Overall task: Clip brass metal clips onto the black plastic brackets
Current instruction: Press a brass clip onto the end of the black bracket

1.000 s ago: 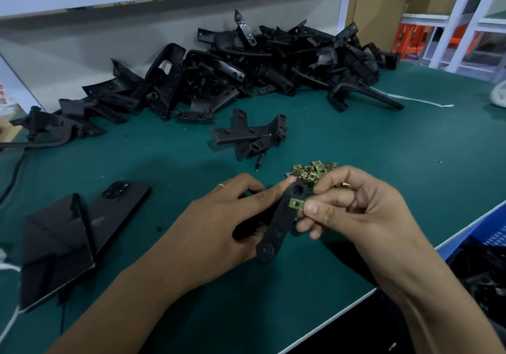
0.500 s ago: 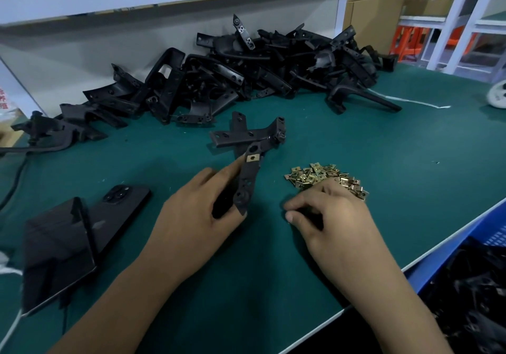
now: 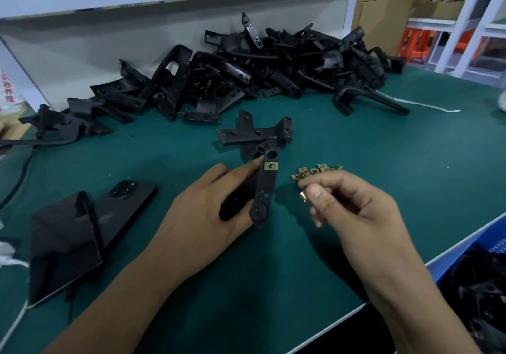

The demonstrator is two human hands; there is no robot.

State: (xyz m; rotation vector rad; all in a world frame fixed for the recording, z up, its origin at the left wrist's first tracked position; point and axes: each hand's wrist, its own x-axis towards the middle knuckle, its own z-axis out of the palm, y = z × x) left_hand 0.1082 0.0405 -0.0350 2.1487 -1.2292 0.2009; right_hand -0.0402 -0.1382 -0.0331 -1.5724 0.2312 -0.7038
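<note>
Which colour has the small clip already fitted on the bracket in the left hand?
Brass yellow, against the black bracket; the clip shows best in the head view.

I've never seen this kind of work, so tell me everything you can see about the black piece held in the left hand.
The black bracket is a flat, narrow strip of matte plastic with rounded ends and several small holes. One brass clip sits on it just below a large hole at its top. It stands nearly upright, tilted slightly, over the green mat. The left hand grips it from the side.
</note>
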